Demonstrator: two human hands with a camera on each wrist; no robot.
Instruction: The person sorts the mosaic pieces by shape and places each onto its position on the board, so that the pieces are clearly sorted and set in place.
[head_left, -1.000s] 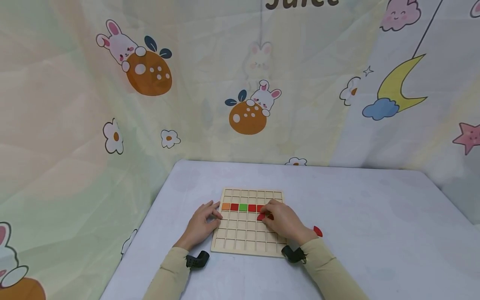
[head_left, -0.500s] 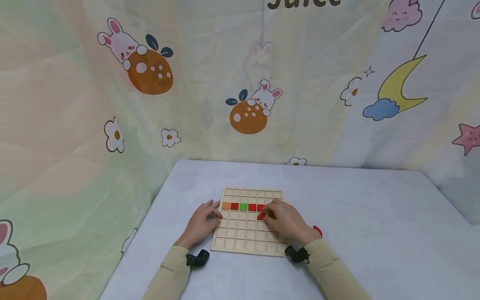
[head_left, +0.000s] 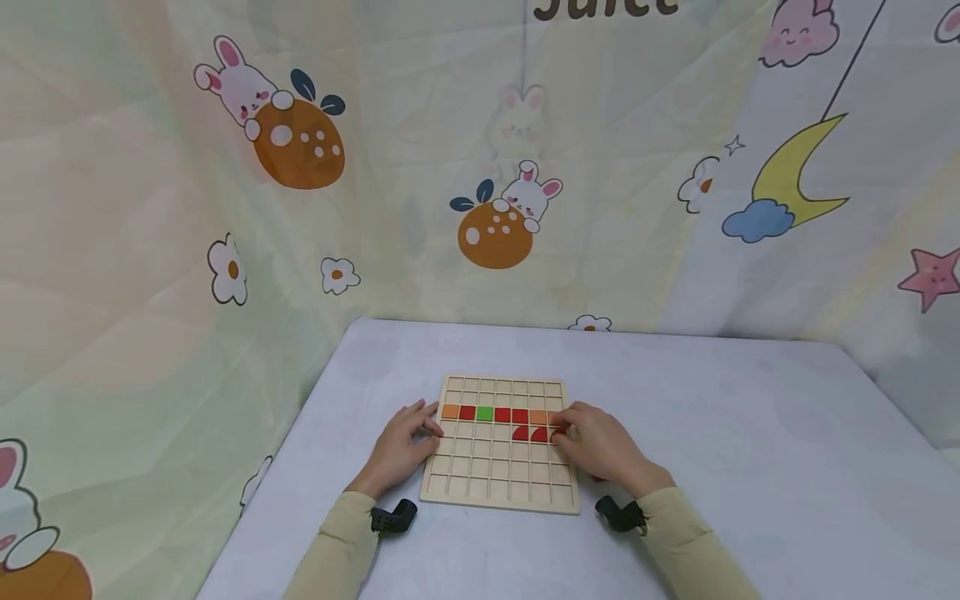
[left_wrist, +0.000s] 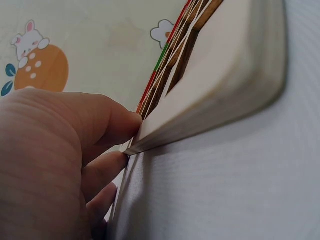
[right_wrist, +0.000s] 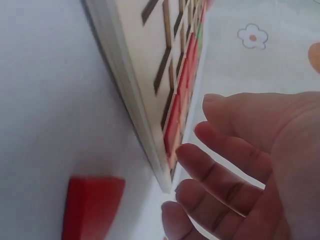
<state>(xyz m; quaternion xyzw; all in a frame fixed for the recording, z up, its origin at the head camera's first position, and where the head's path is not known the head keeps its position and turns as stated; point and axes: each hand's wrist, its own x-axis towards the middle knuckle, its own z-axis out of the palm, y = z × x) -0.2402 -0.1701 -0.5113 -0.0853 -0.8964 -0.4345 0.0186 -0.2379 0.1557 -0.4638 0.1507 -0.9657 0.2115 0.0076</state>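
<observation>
Table (head_left: 712,433): pale cloth underneath; a flat surface suits this work, as any tilt would likely unsettle small pieces.
Board (head_left: 487,479): wooden grid lying flat between the two hands; press pieces straight down so that it does not skid.
Left hand (head_left: 402,442): fingers loosely spread, thumb touching the board's left rim, clamped on nothing; a light brace here seems enough, and fingertips should not creep over the cells.
Right hand (head_left: 603,446): over the board's right edge, thumb and fingers apart, nothing seen held between them; whether the tips touch a piece I cannot tell. For seating a piece, one fingertip pressed on its middle should serve better than a pinch.
Square tiles (head_left: 485,413): orange, red, green, red, red, orange run along the third row from the far edge; the row's right end is hidden by fingers. Avoid brushing them with the knuckles.
Curved red pieces (head_left: 521,434): two plainly in view in the row just nearer, under the fifth and sixth tiles; match each arc's direction before pressing.
Loose red piece (right_wrist: 92,207): on the table beside the board, apart from it; best lifted by its edges.
</observation>
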